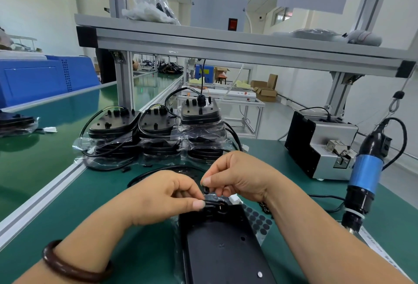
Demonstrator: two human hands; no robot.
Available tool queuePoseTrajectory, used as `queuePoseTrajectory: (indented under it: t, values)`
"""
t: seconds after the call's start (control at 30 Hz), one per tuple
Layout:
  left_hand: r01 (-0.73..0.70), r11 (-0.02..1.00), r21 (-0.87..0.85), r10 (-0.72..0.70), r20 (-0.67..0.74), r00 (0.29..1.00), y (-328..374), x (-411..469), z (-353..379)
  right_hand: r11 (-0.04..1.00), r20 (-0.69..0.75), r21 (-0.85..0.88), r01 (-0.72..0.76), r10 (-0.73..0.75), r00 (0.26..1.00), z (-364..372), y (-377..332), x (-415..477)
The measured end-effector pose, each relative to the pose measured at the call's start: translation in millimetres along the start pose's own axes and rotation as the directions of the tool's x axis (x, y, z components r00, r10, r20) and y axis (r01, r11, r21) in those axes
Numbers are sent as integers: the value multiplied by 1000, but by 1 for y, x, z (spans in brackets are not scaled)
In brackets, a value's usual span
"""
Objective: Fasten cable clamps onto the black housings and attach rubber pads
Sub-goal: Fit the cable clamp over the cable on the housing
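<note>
Now seat clamp (pixel 206 189) squarely over cable (pixel 216 204) on housing (pixel 221 245) — L hand (pixel 162 195) pinches cable, R hand (pixel 239 175) pinches clamp (keep both steady).

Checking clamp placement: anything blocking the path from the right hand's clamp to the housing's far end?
Nothing visible. The right hand pinches the clamp just above the housing end; the left hand holds the cable there, beside it.

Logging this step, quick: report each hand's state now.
Left hand: pinching the black cable at the black housing.
Right hand: pinching a small black clamp.
</note>
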State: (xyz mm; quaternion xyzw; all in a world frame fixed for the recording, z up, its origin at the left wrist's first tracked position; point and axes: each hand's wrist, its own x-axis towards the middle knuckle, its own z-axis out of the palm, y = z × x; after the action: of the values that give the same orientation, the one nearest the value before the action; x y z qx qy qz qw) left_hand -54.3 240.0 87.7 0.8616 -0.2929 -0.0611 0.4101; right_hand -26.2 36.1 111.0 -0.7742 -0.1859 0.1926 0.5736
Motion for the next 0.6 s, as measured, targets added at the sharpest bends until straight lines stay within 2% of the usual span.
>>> queuePoseTrajectory:
  t: [0.13,0.33,0.6]
  values:
    - [8,1000,-21,-8,-32,999,0,0,1,997,34,-45,-56,57,998,3,1,0]
    - [16,999,-40,-18,-31,999,-1,-1,2,995,22,-22,-93,94,995,3,3,2]
    - [-6,999,44,8,-54,999,0,-1,4,993,53,-6,-114,115,992,0,6,3]
